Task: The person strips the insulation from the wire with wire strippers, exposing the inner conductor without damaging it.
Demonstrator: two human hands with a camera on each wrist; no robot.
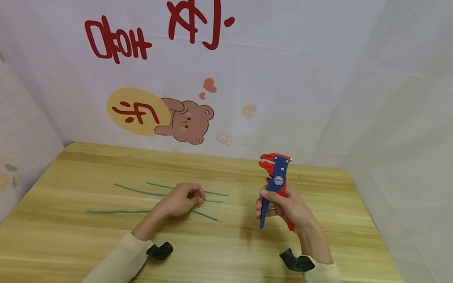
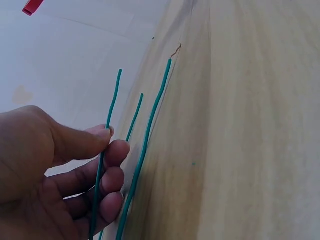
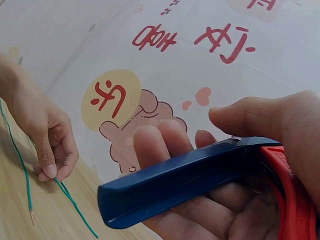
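Note:
My left hand (image 1: 181,199) pinches a thin green wire (image 2: 114,97) between thumb and forefinger, with the wire's free end sticking out past the fingertips. Beside that hand lies a nearer green wire (image 1: 117,212), whose right end shows bare copper strands (image 2: 176,51). Behind it runs a further green wire (image 1: 159,185), lying on the table and partly covered by the hand. On the right, my right hand (image 1: 292,208) holds wire strippers (image 1: 279,173) upright, red jaws at the top pointing left. Its fingers go round the blue handle (image 3: 165,182) and the red handle (image 3: 295,200).
The wood-grained table (image 1: 210,260) ends at a white printed backdrop (image 1: 286,87) with red characters and a cartoon bear (image 1: 187,121). A white cloth wall (image 1: 435,142) borders the right side. Small green scraps lie on the tabletop.

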